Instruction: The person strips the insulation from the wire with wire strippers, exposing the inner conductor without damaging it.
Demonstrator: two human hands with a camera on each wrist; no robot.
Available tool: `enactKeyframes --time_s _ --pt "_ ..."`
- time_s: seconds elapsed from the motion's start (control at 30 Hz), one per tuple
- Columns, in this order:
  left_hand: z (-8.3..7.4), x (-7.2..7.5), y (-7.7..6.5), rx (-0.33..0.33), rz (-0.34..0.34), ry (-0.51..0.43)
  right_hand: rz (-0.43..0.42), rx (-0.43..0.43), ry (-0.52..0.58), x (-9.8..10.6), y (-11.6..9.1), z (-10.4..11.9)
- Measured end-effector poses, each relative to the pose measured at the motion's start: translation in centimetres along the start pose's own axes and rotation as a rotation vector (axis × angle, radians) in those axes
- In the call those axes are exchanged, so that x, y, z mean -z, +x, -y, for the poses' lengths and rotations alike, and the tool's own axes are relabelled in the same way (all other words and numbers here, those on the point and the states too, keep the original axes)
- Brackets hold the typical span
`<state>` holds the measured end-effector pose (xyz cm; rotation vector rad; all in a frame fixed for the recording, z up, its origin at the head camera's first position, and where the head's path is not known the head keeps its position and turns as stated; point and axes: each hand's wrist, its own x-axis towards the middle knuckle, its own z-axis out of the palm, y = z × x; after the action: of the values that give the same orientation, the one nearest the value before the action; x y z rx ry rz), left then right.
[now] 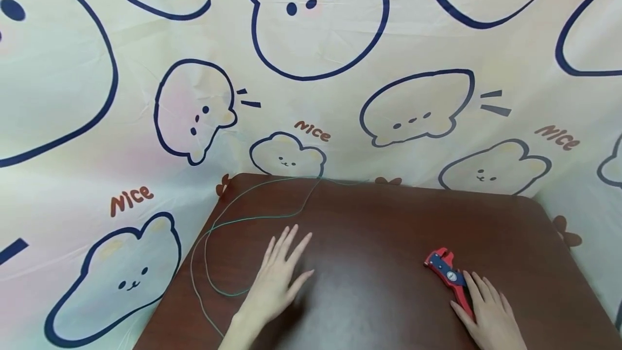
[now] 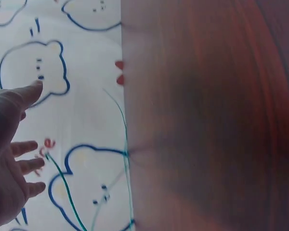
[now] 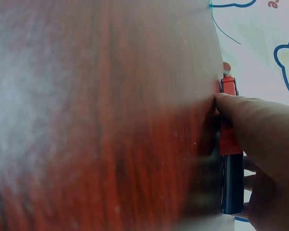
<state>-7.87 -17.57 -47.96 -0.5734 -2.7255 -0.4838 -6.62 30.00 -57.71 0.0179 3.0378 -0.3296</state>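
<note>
A red and dark blue wire stripper (image 1: 446,270) lies on the right side of the table, its red jaw end pointing away from me. My right hand (image 1: 491,315) holds its handles, thumb on the left and fingers on the right. The right wrist view shows the thumb against the red part of the wire stripper (image 3: 229,139) and fingertips behind the dark handle. My left hand (image 1: 274,282) hovers over the left half of the table with spread fingers and holds nothing. A thin green wire (image 1: 257,217) runs in loose loops beside and beyond it, partly hidden by the forearm.
The dark brown wooden table (image 1: 369,242) has rounded far corners. A pale cloth (image 1: 340,107) printed with blue cartoon outlines hangs behind it and along both sides. One end of the wire lies along the table's far edge.
</note>
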Motion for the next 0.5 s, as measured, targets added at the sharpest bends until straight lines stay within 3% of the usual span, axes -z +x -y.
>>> enactKeyframes --time_s 0.27,0.5 --pt "2.1 -0.5 -1.6 0.14 -0.055 0.048 0.061 -0.106 -0.032 0.0 -0.4 0.0" --pt "2.7 0.0 -2.2 0.269 -0.049 0.075 0.009 -0.187 -0.035 0.7 -0.2 0.6"
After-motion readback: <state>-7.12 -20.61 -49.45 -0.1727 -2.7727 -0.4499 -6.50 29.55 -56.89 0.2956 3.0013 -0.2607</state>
